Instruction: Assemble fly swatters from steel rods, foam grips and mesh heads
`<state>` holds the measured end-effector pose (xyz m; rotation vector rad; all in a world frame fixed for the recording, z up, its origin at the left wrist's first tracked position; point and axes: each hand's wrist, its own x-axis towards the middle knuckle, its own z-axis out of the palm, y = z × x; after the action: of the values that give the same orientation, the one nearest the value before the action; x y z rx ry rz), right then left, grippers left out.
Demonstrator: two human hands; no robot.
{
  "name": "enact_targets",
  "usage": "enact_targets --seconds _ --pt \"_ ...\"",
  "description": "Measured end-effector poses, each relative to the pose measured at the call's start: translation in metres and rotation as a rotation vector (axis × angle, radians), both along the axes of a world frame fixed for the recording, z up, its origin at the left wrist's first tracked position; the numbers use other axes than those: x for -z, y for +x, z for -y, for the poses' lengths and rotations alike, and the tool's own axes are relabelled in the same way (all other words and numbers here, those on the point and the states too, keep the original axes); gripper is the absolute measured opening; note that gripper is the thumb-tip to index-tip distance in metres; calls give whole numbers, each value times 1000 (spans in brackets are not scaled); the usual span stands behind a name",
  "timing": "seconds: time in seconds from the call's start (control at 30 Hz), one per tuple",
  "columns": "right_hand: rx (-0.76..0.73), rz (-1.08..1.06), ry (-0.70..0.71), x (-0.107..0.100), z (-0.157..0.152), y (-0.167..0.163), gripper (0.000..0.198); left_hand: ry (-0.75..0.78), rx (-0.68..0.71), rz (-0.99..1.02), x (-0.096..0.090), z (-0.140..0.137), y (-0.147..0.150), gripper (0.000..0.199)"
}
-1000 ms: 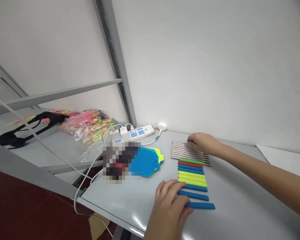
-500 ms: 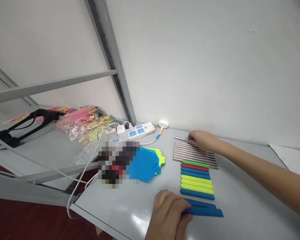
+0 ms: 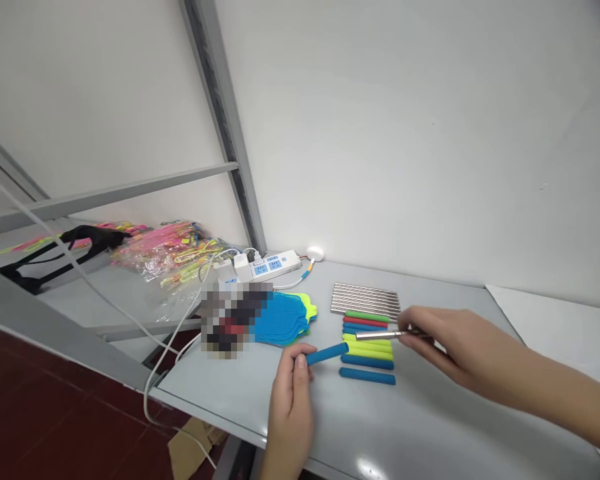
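Note:
My left hand (image 3: 295, 393) pinches one end of a blue handle sleeve (image 3: 327, 353), lifted above the table with its other end pointing right. In my right hand (image 3: 445, 340) is a thin metal rod (image 3: 380, 336), its tip pointing left near the sleeve's free end but apart from it. Beneath lies a column of coloured sleeves: green (image 3: 367, 317), red (image 3: 365, 323), yellow (image 3: 367, 349) and blue (image 3: 367, 377). Behind them several metal rods (image 3: 365, 297) lie side by side. Blue perforated fly swatter heads (image 3: 280, 317) are stacked left of the rods, with a yellow one (image 3: 309, 307) partly under them.
A white power strip (image 3: 275, 265) with plugs and cables sits by the wall. At left, a metal shelf holds plastic-bagged colourful items (image 3: 155, 250) and a black strap-like object (image 3: 87, 237). White paper (image 3: 525, 320) lies at right. Cardboard (image 3: 187, 453) is on the floor.
My right hand has lifted a rod from the back of the row and brought it forward. My left hand has raised a blue sleeve off the table, moving left. The view has shifted right.

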<state>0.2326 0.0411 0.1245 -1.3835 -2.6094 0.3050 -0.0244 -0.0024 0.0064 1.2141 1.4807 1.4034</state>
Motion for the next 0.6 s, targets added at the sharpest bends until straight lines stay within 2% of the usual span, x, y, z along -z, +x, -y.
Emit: enact_targets --seconds 0.13,0.37,0.6 --pt "-52 54 44 -3 25 7 27 43 38 -45 -4 0 2 38" --pt "-173 164 137 7 22 -4 30 93 209 -122 -14 5 4 32" --pt "-183 113 160 4 14 4 29 46 97 -94 -7 4 -1 37"
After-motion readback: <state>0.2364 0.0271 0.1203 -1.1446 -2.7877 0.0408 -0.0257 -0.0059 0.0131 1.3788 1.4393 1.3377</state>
